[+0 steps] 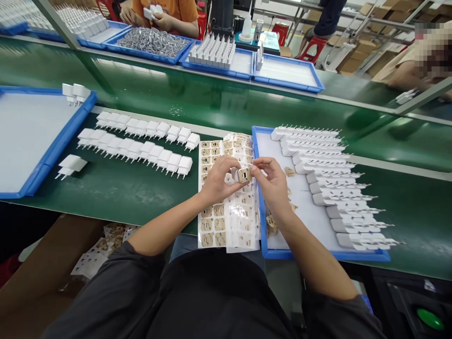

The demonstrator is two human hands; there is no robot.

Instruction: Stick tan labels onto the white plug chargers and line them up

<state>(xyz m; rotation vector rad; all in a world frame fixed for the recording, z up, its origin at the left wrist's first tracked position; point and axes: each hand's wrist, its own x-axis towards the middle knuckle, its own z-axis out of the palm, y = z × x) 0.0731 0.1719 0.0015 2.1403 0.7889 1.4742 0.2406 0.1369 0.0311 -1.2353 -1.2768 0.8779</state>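
My left hand [219,181] holds a small white charger plug [243,175] above a stack of sticker sheets [226,221]. A tan sticker covers the plug's face. My right hand [271,181] pinches the same plug from the right side, fingertips on the sticker. Just right of my hands, a blue tray [271,252] carries several white plugs [335,188] laid in a slanting column, prongs pointing right. Left of the sheets, two rows of white plugs [141,143] lie on the green belt [116,188].
A large blue tray [56,146] sits at far left with two plugs at its corner and one loose plug [70,165] beside it. Across the belt stand more blue trays [226,54] with parts, and other people work there. A cardboard box [52,268] is below left.
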